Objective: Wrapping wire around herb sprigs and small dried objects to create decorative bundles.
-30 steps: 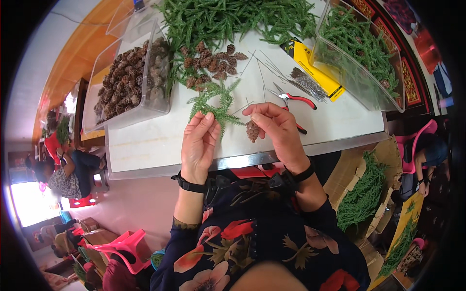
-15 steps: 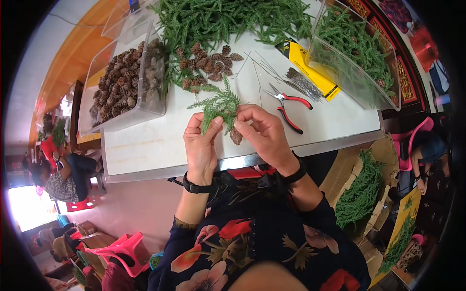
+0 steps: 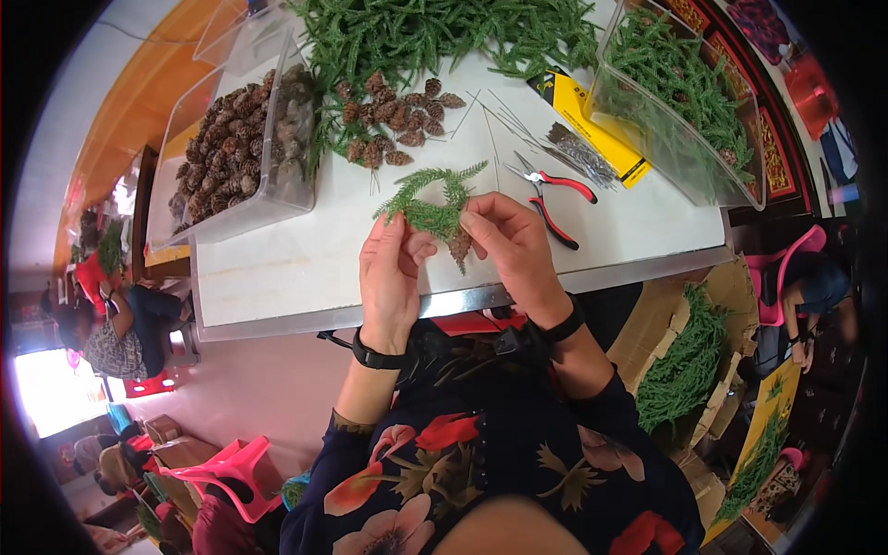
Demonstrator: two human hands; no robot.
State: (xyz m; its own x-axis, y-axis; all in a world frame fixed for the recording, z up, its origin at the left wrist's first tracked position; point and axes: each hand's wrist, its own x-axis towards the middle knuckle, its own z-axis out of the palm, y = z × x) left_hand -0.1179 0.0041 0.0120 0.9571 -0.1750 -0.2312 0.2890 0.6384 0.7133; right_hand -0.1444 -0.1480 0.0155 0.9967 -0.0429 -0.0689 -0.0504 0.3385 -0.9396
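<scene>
Above the table's near edge, my left hand [image 3: 392,273] pinches one side of a green artificial pine sprig [image 3: 429,216] between thumb and finger. On the other side my right hand [image 3: 514,248] is closed on the sprig, where a brown pine cone [image 3: 460,246] hangs beside its fingertips. Whether the fingers grip the cone itself or only the stem is hidden. Red-and-black pliers [image 3: 566,185] lie with jaws apart to the right of my hands. Loose pine cones [image 3: 398,116] lie just beyond them, near several thin wires [image 3: 492,139].
A clear bin of pine cones [image 3: 227,162] stands on the left, and a clear bin of green sprigs [image 3: 675,92] on the right. More greenery [image 3: 444,37] covers the far side. Metal wires [image 3: 583,153] rest on a yellow-and-black package [image 3: 606,139]. A cardboard box of greenery [image 3: 689,361] sits lower right.
The sprig has turned and spread, with its tips now pointing up and right. My right hand has shifted slightly right, and my left fingers have moved to the sprig's left side.
</scene>
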